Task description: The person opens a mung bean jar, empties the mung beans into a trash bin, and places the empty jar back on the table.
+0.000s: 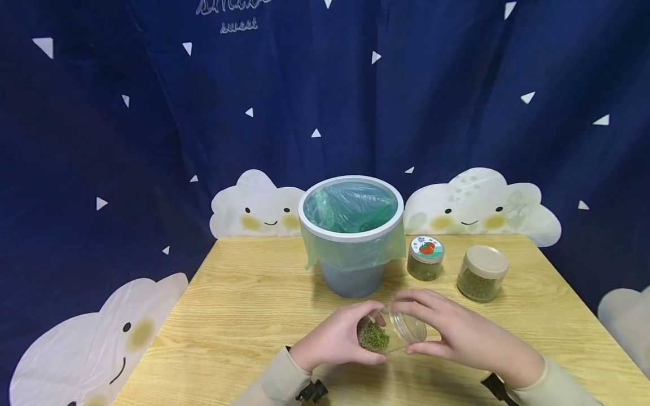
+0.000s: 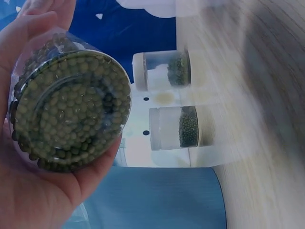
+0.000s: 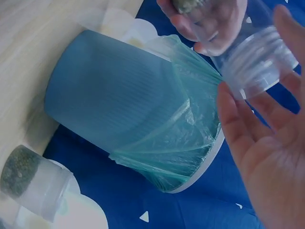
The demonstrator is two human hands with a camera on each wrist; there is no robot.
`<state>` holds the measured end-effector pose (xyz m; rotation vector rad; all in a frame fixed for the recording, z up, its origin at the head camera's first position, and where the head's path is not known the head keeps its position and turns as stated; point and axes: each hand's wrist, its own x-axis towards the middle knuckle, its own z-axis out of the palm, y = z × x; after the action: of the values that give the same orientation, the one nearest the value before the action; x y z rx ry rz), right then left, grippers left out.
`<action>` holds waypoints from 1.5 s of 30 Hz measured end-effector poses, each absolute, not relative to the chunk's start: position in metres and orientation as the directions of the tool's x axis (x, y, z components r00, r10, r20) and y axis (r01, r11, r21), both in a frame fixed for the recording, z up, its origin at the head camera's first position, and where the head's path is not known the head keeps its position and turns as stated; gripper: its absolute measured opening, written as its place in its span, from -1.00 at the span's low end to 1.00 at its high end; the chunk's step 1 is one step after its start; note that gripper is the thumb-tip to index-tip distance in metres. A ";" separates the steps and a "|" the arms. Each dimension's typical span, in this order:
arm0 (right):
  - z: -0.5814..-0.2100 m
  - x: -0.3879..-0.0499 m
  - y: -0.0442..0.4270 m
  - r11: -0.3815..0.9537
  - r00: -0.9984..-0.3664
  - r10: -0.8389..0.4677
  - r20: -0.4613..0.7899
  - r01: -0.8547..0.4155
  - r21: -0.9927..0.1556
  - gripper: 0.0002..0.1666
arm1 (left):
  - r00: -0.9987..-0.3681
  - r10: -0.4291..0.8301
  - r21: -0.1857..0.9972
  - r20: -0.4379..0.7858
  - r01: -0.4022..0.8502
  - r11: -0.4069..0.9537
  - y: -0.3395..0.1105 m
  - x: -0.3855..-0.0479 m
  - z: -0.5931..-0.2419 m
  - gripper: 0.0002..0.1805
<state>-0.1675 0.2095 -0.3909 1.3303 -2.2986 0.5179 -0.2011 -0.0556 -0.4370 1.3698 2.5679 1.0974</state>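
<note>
A clear plastic jar of green beans lies tilted on its side between both hands, above the table's front part. My left hand grips its bean-filled base end, and the left wrist view shows the beans against the round bottom. At the other end, my right hand holds the clear ringed end between thumb and fingers. Whether a separate clear lid sits there, I cannot tell.
Behind the hands stands a blue-grey bin with a white rim and a green bag liner. To its right are a jar with a tomato-label lid and a beige-lidded jar. A dark blue curtain hangs behind the wooden table.
</note>
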 end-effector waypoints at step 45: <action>-0.390 -0.162 0.209 0.659 -0.789 -0.488 0.373 -0.614 -0.435 -0.28 | -0.675 0.629 0.391 0.386 0.737 0.552 -0.047 -0.197 -0.442 -0.12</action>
<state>-0.1617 0.2085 -0.3897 0.8942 -2.6521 0.8179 -0.1966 -0.0472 -0.4423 1.3113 2.9406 0.9017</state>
